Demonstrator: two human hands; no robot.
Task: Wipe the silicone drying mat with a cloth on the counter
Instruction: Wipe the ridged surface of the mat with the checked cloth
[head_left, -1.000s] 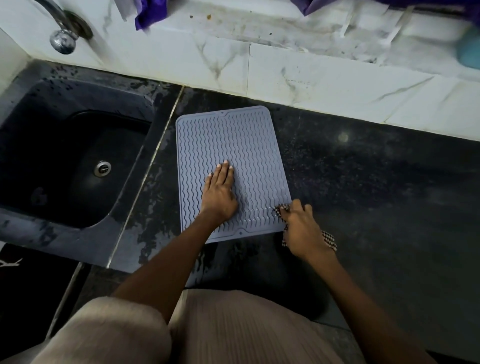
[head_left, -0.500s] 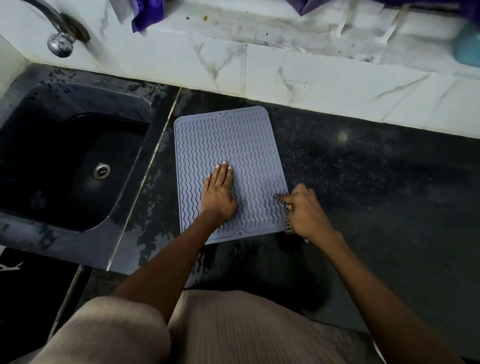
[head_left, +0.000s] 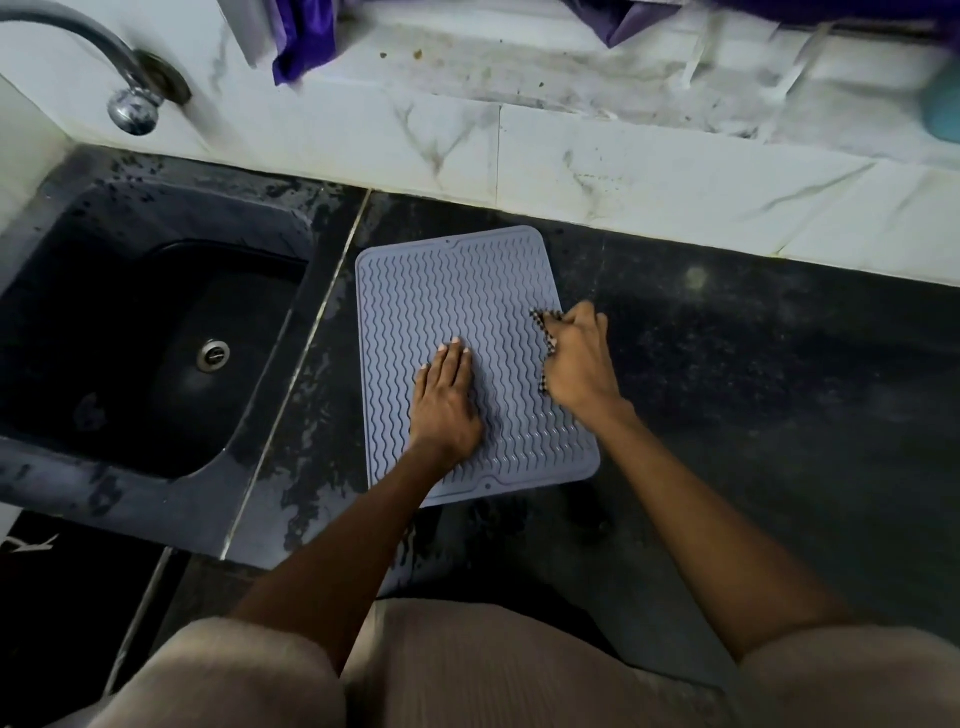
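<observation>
A grey-blue silicone drying mat (head_left: 457, 312) with wavy ribs lies on the dark stone counter (head_left: 753, 405), just right of the sink. My left hand (head_left: 445, 400) rests flat on the mat's lower middle, fingers straight. My right hand (head_left: 576, 358) grips a checked cloth (head_left: 544, 332) at the mat's right edge, about halfway up. Most of the cloth is hidden under that hand; only a dark-and-white strip shows beside the fingers.
A black sink (head_left: 156, 353) with a metal drain (head_left: 213, 355) sits to the left, under a chrome tap (head_left: 130, 104). The white marble backsplash (head_left: 571, 171) runs behind. Purple fabric (head_left: 306, 36) hangs at the top. Wet patches mark the counter around the mat.
My right hand has slid the cloth up along the mat's right edge, from the lower right corner to mid-height. My left hand has stayed pressed on the mat.
</observation>
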